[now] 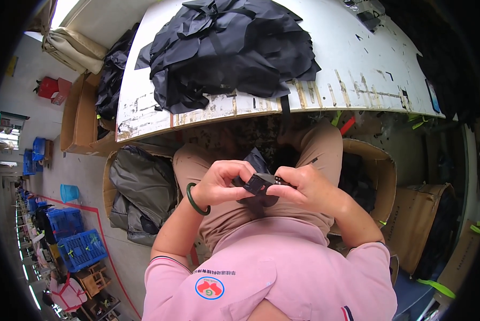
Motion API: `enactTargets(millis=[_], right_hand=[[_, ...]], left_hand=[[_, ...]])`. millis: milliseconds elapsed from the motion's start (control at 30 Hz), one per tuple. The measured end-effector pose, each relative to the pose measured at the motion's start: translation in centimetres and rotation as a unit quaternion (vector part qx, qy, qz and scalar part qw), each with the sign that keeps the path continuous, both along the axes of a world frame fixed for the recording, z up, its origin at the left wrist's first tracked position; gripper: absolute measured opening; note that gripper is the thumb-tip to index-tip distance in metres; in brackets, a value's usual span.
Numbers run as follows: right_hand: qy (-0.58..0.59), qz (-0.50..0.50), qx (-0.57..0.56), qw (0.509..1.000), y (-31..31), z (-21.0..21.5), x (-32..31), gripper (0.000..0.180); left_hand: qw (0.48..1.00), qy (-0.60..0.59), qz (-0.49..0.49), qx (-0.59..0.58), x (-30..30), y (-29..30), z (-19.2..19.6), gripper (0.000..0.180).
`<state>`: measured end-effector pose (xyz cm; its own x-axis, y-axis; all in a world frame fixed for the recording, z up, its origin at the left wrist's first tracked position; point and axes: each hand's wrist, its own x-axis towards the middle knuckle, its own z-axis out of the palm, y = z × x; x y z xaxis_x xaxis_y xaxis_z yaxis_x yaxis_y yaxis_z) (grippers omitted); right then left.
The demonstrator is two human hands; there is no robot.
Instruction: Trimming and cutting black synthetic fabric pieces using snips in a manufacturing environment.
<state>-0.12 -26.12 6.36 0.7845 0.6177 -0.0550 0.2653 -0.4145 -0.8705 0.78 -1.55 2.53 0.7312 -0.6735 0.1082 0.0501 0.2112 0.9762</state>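
Above my lap, my left hand (224,181) pinches a black fabric piece (257,183) between thumb and fingers. My right hand (307,185) comes in from the other side, thumb and fingers closed on the piece's other end, where small pale dots show. What those dots belong to is too small to make out. More dark fabric hangs below and behind my fingers, between my knees. A dark green bangle (192,200) circles my left wrist.
A white worktable (357,80) with worn tape marks stands ahead, bearing a large heap of black fabric (232,53). Cardboard boxes with dark fabric flank my legs, including grey fabric (143,184) on the left. Blue crates (82,250) stand farther left.
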Motion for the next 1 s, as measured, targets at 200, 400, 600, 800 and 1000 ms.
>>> enactTargets(millis=[200,400,600,800,1000], right_hand=[[0.110,0.052,0.051,0.991,-0.8,0.6,0.4,0.038],[0.074,0.114,0.033,0.990,-1.2,0.5,0.5,0.041],[0.026,0.134,0.008,0.991,-1.0,0.4,0.4,0.039],[-0.019,0.154,-0.014,0.988,-0.3,0.6,0.5,0.033],[-0.021,0.151,-0.014,0.988,-0.1,0.3,0.5,0.039]], left_hand=[[0.986,0.138,-0.090,-0.041,1.0,0.5,0.9,0.010],[0.952,0.229,-0.198,-0.046,2.1,0.6,0.6,0.013],[0.937,0.229,-0.257,-0.055,2.3,0.5,-0.1,0.014],[0.915,0.276,-0.292,-0.044,2.3,-0.1,0.1,0.015],[0.910,0.290,-0.296,-0.036,2.1,-0.1,0.1,0.014]])
